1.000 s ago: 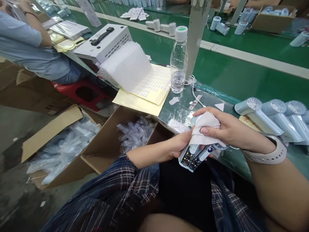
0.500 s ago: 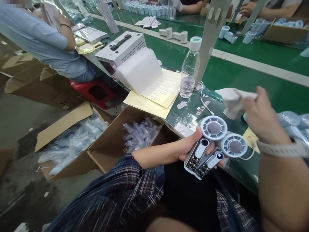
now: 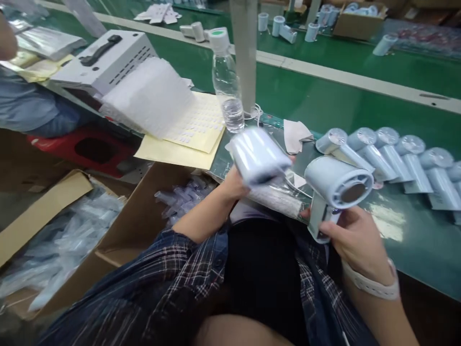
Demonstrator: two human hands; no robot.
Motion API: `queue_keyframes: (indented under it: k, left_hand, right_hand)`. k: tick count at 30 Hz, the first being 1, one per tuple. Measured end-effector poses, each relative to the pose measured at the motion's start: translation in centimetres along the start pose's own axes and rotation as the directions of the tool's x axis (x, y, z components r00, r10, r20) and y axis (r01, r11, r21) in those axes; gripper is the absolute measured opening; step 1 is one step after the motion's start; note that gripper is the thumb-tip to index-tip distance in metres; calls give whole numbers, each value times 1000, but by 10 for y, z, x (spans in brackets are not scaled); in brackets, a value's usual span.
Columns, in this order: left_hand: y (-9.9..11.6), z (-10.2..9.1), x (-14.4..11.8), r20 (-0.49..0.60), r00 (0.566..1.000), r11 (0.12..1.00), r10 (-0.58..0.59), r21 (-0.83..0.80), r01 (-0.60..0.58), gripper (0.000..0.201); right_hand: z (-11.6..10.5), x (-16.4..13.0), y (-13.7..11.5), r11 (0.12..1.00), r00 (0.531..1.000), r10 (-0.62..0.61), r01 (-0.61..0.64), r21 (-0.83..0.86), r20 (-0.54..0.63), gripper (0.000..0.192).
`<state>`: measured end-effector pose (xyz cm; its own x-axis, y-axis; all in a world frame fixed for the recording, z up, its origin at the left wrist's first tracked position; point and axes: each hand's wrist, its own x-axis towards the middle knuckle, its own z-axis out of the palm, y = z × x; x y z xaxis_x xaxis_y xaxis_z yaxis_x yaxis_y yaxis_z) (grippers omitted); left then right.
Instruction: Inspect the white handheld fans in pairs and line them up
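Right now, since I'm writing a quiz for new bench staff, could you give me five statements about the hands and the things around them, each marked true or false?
1. The right hand holds a light-blue plastic device with a round vented end. True.
2. The left hand has nothing in it. False: it holds a second light-blue plastic device, blurred.
3. A crumpled off-white cloth lies, in the picture, left of a row of film-wrapped light-blue devices. True.
4. The clear plastic bottle is full to the top. False: liquid fills only its lower part.
5. A white wristband circles the right wrist. True.
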<state>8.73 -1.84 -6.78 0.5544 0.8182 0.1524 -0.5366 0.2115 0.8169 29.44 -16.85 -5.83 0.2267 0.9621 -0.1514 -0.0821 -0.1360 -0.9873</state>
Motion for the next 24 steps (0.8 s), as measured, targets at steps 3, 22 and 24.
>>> queue_keyframes:
  k: [3,22,24]
  left_hand:
    - [-16,9,3,-16,997,996,81,-43,-82,66]
    - [-23,29,-12,251,954,983,-163,127,134,46]
    - [-24,27,-12,248,958,988,-140,97,119,43]
  right_hand:
    - [1,-2,9,992,990,-15,33,123,-142,41]
    - [3,-3,10,963,998,-14,-3,268,60,32]
    - [5,-1,9,962,998,-1,-16,271,64,30]
